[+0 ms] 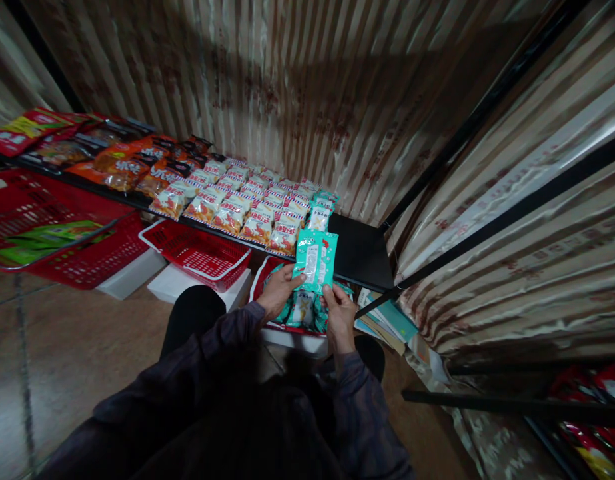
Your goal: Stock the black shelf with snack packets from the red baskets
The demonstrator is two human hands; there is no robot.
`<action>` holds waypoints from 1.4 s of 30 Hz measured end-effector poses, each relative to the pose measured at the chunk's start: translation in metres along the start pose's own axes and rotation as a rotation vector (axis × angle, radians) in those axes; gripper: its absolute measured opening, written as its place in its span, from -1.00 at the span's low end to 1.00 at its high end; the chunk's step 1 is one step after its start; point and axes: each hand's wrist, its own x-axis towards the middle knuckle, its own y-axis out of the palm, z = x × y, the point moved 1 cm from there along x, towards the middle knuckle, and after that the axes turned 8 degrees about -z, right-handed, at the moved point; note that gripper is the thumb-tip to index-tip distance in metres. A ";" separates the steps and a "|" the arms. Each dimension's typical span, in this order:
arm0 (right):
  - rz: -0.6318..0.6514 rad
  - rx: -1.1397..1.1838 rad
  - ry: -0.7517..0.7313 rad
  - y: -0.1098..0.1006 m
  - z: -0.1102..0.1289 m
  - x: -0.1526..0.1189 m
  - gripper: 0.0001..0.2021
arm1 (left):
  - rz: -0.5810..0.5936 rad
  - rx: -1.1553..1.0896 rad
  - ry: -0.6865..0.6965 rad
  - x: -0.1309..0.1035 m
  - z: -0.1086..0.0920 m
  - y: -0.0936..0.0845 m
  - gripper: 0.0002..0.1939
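A teal snack packet [315,259] is held up between my two hands, over the front edge of a black shelf [362,250]. My left hand [281,291] pinches its lower left side, and my right hand [340,313] grips its lower right corner. Beneath it, a red basket with a white rim [257,283] holds several teal packets [303,309]. Behind the held packet, other teal packets [320,212] stand on the shelf, beside rows of white and orange packets [257,217].
Orange packets [124,172] and red packets [30,130] fill the shelf's left part. Below are a red basket [200,253] and a larger one [82,257] with green packets. Black metal bars [447,247] cross on the right, before a striped curtain [512,213].
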 end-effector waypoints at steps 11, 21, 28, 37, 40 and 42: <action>-0.001 -0.033 -0.046 -0.005 -0.007 0.001 -0.60 | -0.024 -0.006 0.003 0.001 -0.004 0.009 -0.47; 0.020 -0.044 -0.042 -0.008 -0.009 -0.005 -0.58 | -0.127 0.052 0.029 0.001 0.001 0.013 -0.40; 0.034 -0.093 -0.061 -0.008 -0.005 -0.008 -0.55 | -0.158 -0.021 0.012 0.000 0.001 0.014 -0.42; 0.025 -0.122 -0.075 -0.010 -0.015 -0.002 -0.47 | -0.194 -0.016 0.034 -0.002 0.001 0.015 -0.46; 0.037 -0.175 -0.116 -0.011 -0.018 0.000 -0.47 | -0.176 -0.010 0.051 -0.002 0.002 0.015 -0.47; 0.036 -0.234 -0.223 -0.011 -0.016 -0.001 -0.48 | -0.170 -0.004 0.072 -0.001 0.003 0.016 -0.47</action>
